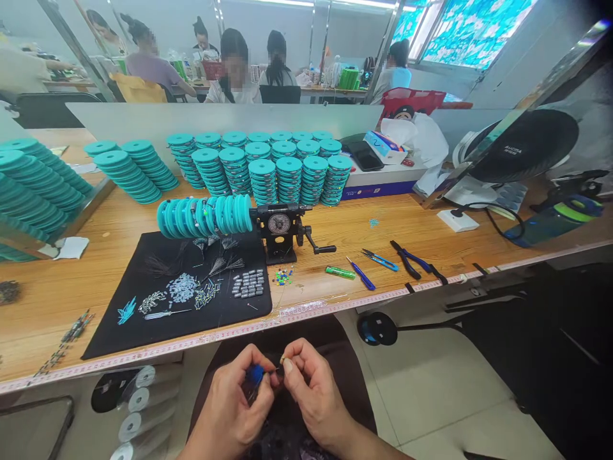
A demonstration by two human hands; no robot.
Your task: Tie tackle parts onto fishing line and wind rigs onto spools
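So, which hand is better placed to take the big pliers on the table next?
Probably your right hand: it sits nearer the big pliers, while your left hand grips the blue piece.

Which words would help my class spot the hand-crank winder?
Start at the long wooden bench. At the far right corner of the black mat stands a black hand-crank winder with a round dial. Unlike the stacks of teal spools behind it, its teal spools sit side by side on a horizontal spindle, opposite a crank handle.

A wooden workbench [383, 236] — tiled floor [431, 396] below, blue-patterned windows [472, 32] beyond.
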